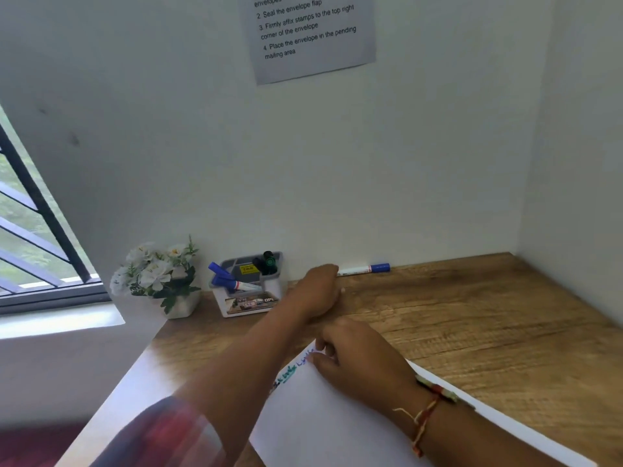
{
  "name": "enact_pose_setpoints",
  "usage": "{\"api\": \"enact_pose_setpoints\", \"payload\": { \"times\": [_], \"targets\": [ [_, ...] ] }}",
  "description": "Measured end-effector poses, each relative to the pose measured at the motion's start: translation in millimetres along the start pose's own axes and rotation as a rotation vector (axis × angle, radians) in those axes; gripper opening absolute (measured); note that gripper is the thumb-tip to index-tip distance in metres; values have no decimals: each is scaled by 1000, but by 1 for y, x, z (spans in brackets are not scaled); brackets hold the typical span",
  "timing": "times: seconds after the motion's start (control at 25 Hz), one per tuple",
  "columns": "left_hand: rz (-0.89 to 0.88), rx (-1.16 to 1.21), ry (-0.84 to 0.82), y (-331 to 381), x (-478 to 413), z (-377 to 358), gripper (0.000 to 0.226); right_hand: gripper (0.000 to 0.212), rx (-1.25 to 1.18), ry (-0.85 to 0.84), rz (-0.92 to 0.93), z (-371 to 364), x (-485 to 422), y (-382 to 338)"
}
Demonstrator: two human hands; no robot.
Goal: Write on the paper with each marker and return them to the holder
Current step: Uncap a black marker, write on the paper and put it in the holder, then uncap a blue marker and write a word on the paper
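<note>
I see soft daylight entering from the window (30,230); beside it, the near sleeve (161,433) smears with motion blur.

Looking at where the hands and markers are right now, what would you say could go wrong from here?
The left hand grips only one end of the blue-capped marker by the wall, so it may slip or roll. The forearm passes close to the holder, and could nudge it. The right hand rests on the writing on the paper, risking smudges.

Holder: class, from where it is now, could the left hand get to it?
Probably yes. The left hand, at the marker by the wall, is just right of the holder, with bare desk between.
</note>
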State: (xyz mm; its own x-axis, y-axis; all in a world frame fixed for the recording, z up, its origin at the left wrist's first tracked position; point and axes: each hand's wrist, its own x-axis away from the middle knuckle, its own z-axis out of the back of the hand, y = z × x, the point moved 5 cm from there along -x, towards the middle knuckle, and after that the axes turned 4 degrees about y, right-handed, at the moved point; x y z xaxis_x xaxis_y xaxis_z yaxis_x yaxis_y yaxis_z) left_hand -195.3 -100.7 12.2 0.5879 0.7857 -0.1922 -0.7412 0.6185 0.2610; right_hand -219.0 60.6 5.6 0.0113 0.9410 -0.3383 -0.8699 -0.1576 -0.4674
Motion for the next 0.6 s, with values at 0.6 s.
{"api": "enact_pose_setpoints", "payload": {
  "times": [0.6],
  "targets": [
    [26,66,209,-18,28,6,21,23,-3,56,-17,5,2,-1]
  ]
}}
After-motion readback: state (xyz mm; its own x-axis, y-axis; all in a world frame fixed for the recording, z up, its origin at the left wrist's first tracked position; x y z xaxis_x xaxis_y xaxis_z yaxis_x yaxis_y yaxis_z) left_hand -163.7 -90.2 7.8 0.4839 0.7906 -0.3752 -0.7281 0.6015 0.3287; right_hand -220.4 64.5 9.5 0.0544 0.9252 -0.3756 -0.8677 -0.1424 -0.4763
